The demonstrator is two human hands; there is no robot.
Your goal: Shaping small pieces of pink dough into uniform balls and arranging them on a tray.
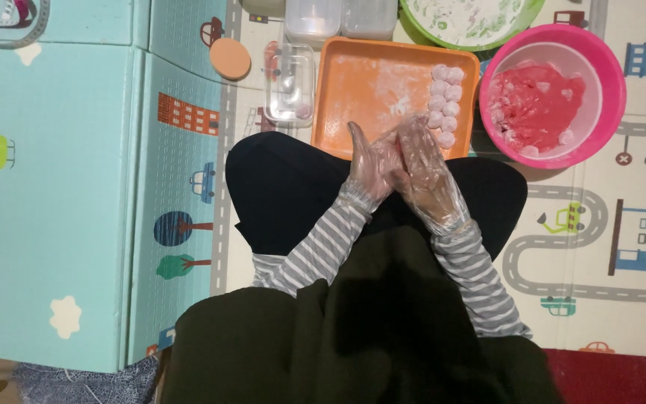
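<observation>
Close in, the left hand (pixel 370 166) and right hand (pixel 428 168), both in clear plastic gloves, press palm to palm, hiding whatever sits between. Beyond, pale pink dough balls (pixel 445 105) line the floured orange square tray (pixel 383 93). Farther right, the round pink plastic bowl (pixel 613 90) holds red dough (pixel 536 101).

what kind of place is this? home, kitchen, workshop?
Probably a home floor, perhaps a play area, not a kitchen counter. The person sits on a children's play mat printed with roads and cars, with an orange tray of dough balls and a pink bowl set directly on it.
</observation>
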